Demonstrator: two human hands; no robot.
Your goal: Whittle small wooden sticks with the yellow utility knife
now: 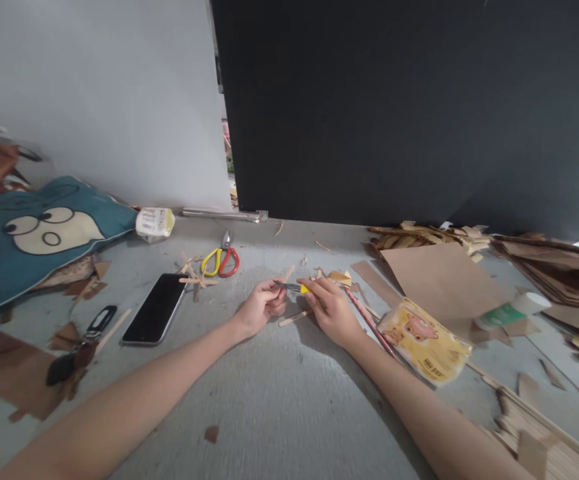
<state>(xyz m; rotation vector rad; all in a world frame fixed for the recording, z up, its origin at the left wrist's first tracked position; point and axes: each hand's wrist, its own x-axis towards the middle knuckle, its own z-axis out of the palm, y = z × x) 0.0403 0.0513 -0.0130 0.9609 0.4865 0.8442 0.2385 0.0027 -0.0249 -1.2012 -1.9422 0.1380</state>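
My left hand [258, 309] is closed in a pinch on a short wooden craft stick [288, 273], whose pale end sticks up past the fingers. My right hand [333, 308] grips a utility knife [304, 289] by its yellow handle. Its grey blade points left and reaches the left fingertips at the stick; whether it cuts into the wood cannot be made out. Another craft stick [293, 319] lies on the table between the hands. Small wood and cardboard scraps surround the right fingers. Several crossed sticks [198, 281] form a little structure left of the hands.
Scissors [220, 263] with yellow and red handles lie behind the hands. A phone [156, 309] and keys [78, 348] are on the left, near a teal pillow [44, 240]. Rightward are a yellow tissue pack [424, 341], a green-and-white bottle [512, 312] and cardboard sheets [439, 277].
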